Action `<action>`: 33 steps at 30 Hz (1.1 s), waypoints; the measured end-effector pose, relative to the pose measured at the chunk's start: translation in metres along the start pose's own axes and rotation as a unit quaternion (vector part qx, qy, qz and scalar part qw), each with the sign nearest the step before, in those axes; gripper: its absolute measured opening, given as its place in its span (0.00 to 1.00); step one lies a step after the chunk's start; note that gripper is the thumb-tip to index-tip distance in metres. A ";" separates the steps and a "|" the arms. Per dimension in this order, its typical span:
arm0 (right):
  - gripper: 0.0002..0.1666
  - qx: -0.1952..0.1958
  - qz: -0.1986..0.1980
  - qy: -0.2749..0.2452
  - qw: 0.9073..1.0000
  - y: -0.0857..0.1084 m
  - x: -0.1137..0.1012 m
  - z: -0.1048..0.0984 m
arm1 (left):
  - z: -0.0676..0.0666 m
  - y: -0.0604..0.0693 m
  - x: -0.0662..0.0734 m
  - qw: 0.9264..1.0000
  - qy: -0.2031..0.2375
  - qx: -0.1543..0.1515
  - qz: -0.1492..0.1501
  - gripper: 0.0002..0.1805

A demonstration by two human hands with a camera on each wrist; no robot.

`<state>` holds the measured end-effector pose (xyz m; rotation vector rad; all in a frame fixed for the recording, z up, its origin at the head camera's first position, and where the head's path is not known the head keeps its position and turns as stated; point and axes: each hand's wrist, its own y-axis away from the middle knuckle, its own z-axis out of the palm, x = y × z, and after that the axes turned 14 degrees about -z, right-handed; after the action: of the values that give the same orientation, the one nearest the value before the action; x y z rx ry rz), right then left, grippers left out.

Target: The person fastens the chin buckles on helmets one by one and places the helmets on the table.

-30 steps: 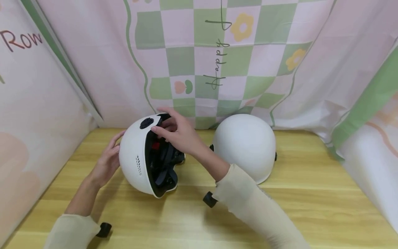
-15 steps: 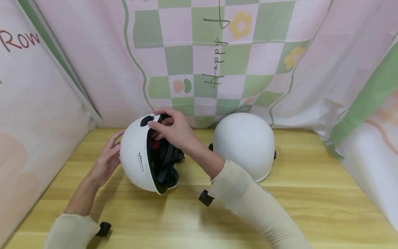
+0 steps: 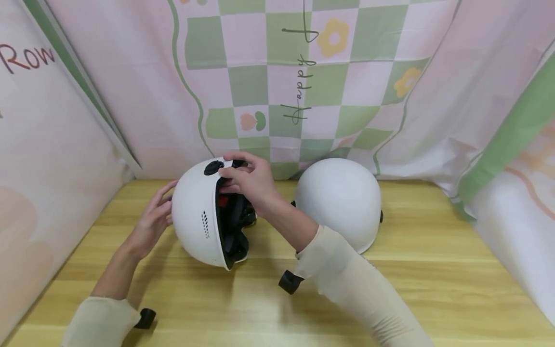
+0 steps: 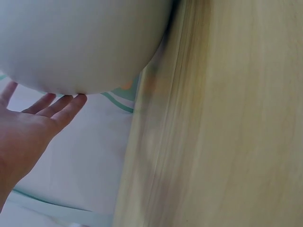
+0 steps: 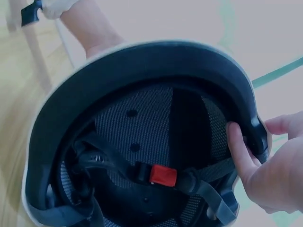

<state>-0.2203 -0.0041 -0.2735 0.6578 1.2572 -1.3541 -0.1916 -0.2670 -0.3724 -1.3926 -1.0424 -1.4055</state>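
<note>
A white helmet (image 3: 191, 217) stands tilted on its side on the table, its dark opening turned to the right. My right hand (image 3: 256, 185) holds its upper rim, thumb outside and other fingers inside the shell. In the right wrist view, the padded interior of the helmet (image 5: 132, 127) shows, with dark straps and a red buckle (image 5: 164, 175) across it. My left hand (image 3: 151, 224) supports the shell's left side; in the left wrist view its extended fingertips (image 4: 71, 106) touch the smooth white surface. A round black vent (image 3: 214, 167) lies near my right thumb.
A second white helmet (image 3: 340, 207) rests dome up at the right, behind my right forearm. The wooden table (image 3: 217, 308) is bounded by a patterned curtain (image 3: 286, 86) at the back and cloth on both sides. Black wrist mounts (image 3: 289, 282) jut from my sleeves.
The held helmet has turned and shifted slightly right, so less of its interior shows. My right hand has changed its place on the rim; my left hand keeps touching the shell.
</note>
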 end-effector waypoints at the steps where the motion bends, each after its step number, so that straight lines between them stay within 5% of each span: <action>1: 0.19 0.007 0.000 -0.002 1.000 0.000 0.000 0.000 | 0.000 0.000 0.000 1.000 0.000 0.002 0.002 0.26; 9: 0.20 0.072 -0.007 -0.081 0.994 0.004 0.012 -0.012 | -0.003 0.001 0.000 0.999 0.016 0.025 0.033 0.25; 19: 0.26 0.113 -0.010 -0.152 0.982 0.012 0.035 -0.042 | -0.007 0.001 -0.003 0.999 0.011 0.032 0.027 0.28; 27: 0.25 0.147 0.006 -0.145 0.979 0.017 0.044 -0.059 | -0.006 -0.001 -0.006 1.000 -0.012 0.012 -0.025 0.31; 33: 0.33 0.136 0.056 -0.097 0.984 0.022 0.050 -0.073 | -0.005 -0.002 -0.008 0.999 -0.029 0.007 -0.038 0.33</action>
<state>-0.2305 0.0498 -0.3456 0.7529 0.8756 -1.4706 -0.1951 -0.2705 -0.3807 -1.4045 -1.1512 -1.4176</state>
